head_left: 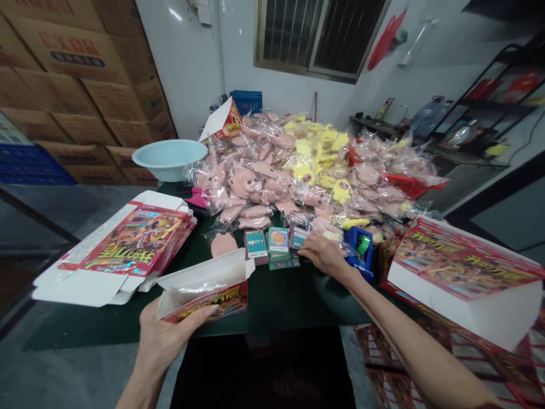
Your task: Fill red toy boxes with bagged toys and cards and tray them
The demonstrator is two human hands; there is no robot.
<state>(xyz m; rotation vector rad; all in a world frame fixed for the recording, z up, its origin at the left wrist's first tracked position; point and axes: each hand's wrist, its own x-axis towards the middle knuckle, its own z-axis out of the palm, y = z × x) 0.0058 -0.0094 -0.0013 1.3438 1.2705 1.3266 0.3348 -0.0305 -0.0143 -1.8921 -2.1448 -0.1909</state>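
My left hand (170,329) grips a red printed cardboard box (230,298) with its top flap up. Clear plastic wrap shows inside it. At the far right card stack (298,236), my right hand (326,253) has its fingers bent and pressed together at the near edge, pinching at the cards. Two more stacks stand to the left: a red-edged card stack (256,247) and a green-edged card stack (279,241). Just right of my right hand is a blue tape dispenser (361,250). A bagged pink toy (223,244) lies behind the box.
Bagged pink and yellow toys (272,170) are heaped across the back of the table. Flattened boxes (136,241) are stacked at left. Red printed boxes (468,261) stand at right. A pale blue basin (169,153) sits behind on the left, near stacked cartons (80,85).
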